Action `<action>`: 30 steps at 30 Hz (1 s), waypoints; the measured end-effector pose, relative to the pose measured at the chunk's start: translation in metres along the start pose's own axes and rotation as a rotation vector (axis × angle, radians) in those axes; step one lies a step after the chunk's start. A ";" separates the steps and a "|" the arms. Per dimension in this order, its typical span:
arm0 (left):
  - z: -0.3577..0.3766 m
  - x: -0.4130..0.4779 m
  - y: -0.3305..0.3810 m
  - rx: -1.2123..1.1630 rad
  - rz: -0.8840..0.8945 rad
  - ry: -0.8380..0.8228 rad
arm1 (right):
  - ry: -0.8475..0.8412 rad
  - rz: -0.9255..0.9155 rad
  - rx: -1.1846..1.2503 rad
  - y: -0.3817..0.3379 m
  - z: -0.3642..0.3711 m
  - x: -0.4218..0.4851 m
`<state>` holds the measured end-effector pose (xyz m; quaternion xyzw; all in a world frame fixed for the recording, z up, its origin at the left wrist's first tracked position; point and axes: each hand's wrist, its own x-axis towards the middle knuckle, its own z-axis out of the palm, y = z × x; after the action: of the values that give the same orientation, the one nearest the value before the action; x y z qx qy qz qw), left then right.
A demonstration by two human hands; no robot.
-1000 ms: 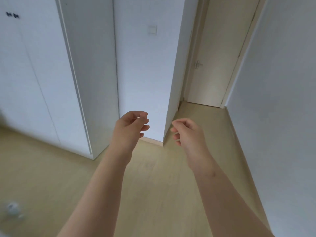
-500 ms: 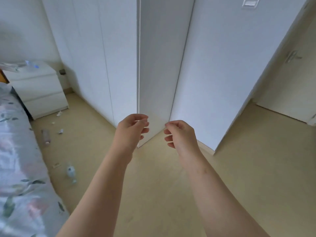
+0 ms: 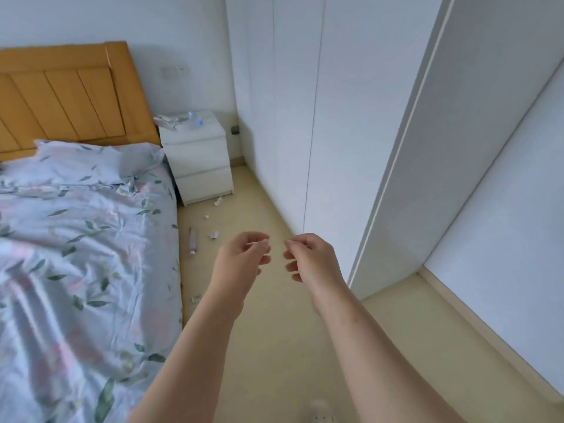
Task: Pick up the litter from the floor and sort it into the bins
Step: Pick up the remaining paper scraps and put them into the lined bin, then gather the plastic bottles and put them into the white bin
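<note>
Litter lies on the beige floor between the bed and the wardrobe. A clear plastic bottle (image 3: pixel 192 245) lies beside the bed. Crumpled paper scraps sit near it: one scrap (image 3: pixel 214 235) just right of the bottle, a tiny one (image 3: pixel 207 216) farther back, another scrap (image 3: pixel 218 201) by the nightstand, and one scrap (image 3: pixel 195 298) at the bed's edge. My left hand (image 3: pixel 241 264) and my right hand (image 3: pixel 311 261) hang in front of me at mid height, fingers loosely curled, holding nothing. No bins are in view.
A bed with a floral cover (image 3: pixel 82 254) fills the left side, under a wooden headboard (image 3: pixel 67 96). A white nightstand (image 3: pixel 198 160) with clutter on top stands in the corner. White wardrobe doors (image 3: pixel 305 117) line the right. A light-coloured shoe (image 3: pixel 320 413) shows at the bottom edge.
The view has swung left from the hallway door to the bedside; the bed, nightstand and floor litter came into sight. Both hands kept the same loosely curled pose.
</note>
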<state>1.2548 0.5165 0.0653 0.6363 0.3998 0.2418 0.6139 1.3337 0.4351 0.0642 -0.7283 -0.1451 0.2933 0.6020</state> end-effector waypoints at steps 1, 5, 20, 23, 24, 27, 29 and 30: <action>0.000 0.023 0.002 -0.003 0.001 0.024 | -0.026 -0.002 0.001 -0.005 0.007 0.022; 0.005 0.112 0.009 -0.017 -0.029 0.133 | -0.135 -0.007 -0.030 -0.024 0.030 0.117; -0.073 0.360 -0.015 -0.034 -0.232 0.369 | -0.388 0.081 -0.236 -0.045 0.185 0.361; -0.096 0.406 -0.039 -0.028 -0.303 0.393 | -0.410 0.131 -0.297 -0.030 0.221 0.400; -0.103 0.423 -0.050 -0.018 -0.328 0.401 | -0.420 0.152 -0.314 -0.020 0.235 0.415; -0.113 0.450 -0.074 -0.005 -0.388 0.417 | -0.470 0.210 -0.354 0.002 0.261 0.440; -0.120 0.468 -0.097 -0.004 -0.444 0.434 | -0.512 0.255 -0.405 0.023 0.281 0.461; -0.123 0.475 -0.108 0.001 -0.476 0.441 | -0.532 0.272 -0.434 0.034 0.289 0.471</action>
<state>1.4016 0.9636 -0.1116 0.4575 0.6607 0.2235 0.5515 1.5250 0.9219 -0.1170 -0.7499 -0.2573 0.5121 0.3304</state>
